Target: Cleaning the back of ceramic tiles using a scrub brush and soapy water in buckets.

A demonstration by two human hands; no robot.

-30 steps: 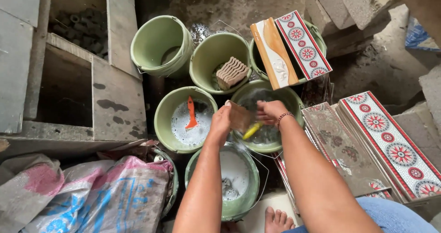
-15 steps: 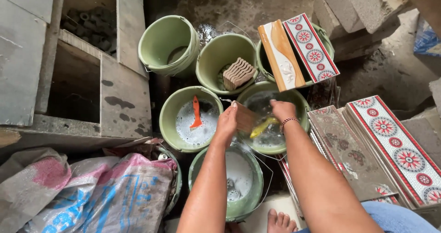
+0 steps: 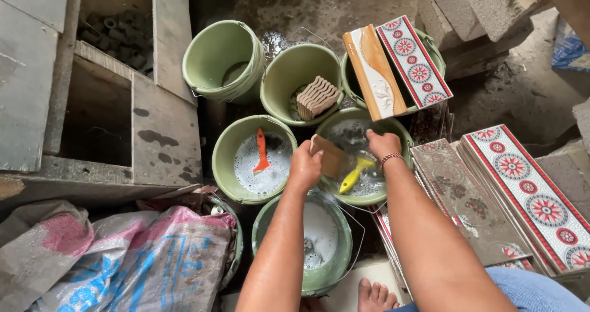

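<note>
My left hand (image 3: 305, 164) grips a small brown tile piece (image 3: 329, 155) over the rim of a green bucket (image 3: 399, 140) that holds cloudy water. My right hand (image 3: 383, 143), with a beaded bracelet on the wrist, reaches into that bucket beside a yellow-handled brush (image 3: 355, 174). Whether the right hand holds anything is hidden. To the left stands a bucket of foamy water (image 3: 224, 164) with an orange-handled brush (image 3: 262, 150) in it.
Several more green buckets surround these; one (image 3: 279, 78) holds a stack of ridged brown tile pieces (image 3: 317, 97), one (image 3: 224, 57) leans tilted. Long patterned border tiles (image 3: 413, 60) rest on a far bucket, more tiles (image 3: 522, 192) lie stacked right. Concrete slabs (image 3: 163, 137) and sacks (image 3: 129, 263) sit left.
Both hands stay at the same bucket; the right hand has dipped a little deeper beside the yellow brush. The camera view has shifted slightly.
</note>
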